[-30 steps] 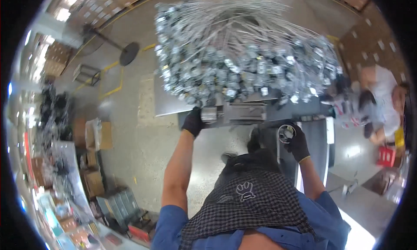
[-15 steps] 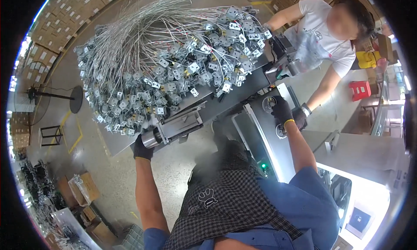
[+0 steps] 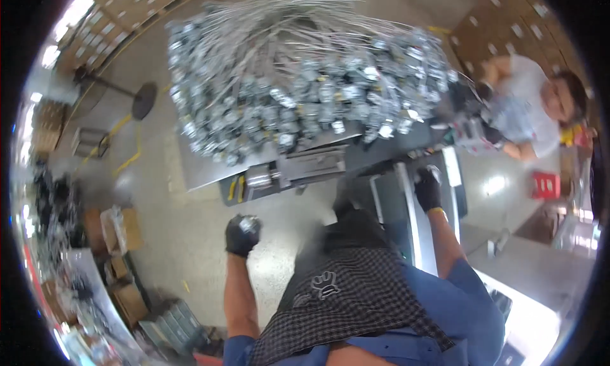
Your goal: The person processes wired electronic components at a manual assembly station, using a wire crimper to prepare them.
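My left hand, in a dark glove, is closed around a small shiny metal part, its kind blurred. It is apart from the bench, below the metal cylinder of a fixture. Over the machine's grey top, my right hand, also gloved, closes on a shiny, roundish part that is smeared by motion. Ahead, a big heap of small metal housings with pale wires covers much of the bench.
A co-worker stands at the right end of the bench, hands near a dark device. Yellow-handled pliers lie beside the cylinder. A fan, a red stool and cardboard boxes stand around.
My left hand has come off the fixture's cylinder and back toward me, a shiny part in it. The right hand has lifted a roundish part. The view has shifted; the co-worker's arm has drawn back.
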Tool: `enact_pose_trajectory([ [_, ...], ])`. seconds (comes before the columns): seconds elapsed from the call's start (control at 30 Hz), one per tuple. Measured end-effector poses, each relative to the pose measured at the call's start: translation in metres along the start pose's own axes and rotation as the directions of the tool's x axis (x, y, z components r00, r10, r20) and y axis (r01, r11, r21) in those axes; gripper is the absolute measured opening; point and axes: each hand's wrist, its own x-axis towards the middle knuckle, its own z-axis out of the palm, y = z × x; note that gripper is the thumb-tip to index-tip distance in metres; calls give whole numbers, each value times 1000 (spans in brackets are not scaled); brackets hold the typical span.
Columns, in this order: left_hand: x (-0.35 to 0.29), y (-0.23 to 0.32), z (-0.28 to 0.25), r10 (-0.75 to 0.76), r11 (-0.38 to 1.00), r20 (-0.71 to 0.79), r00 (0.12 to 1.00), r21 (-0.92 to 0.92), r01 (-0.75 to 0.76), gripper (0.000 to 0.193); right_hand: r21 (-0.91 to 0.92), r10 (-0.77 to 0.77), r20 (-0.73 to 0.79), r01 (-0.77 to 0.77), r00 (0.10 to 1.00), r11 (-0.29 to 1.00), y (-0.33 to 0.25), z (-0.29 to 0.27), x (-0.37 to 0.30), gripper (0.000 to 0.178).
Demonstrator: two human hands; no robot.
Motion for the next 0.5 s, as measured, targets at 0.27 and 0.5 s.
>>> enact_pose_trajectory([
  [0.27, -57, 14, 26, 45, 857, 84, 995, 508, -82, 29, 598, -792, 395, 524, 465, 606, -276, 66, -41, 42],
  [0.5, -181, -22, -70, 214, 718, 297, 931, 599, -355, 34, 492, -500, 847, -617, 179, 614, -407, 134, -52, 46],
])
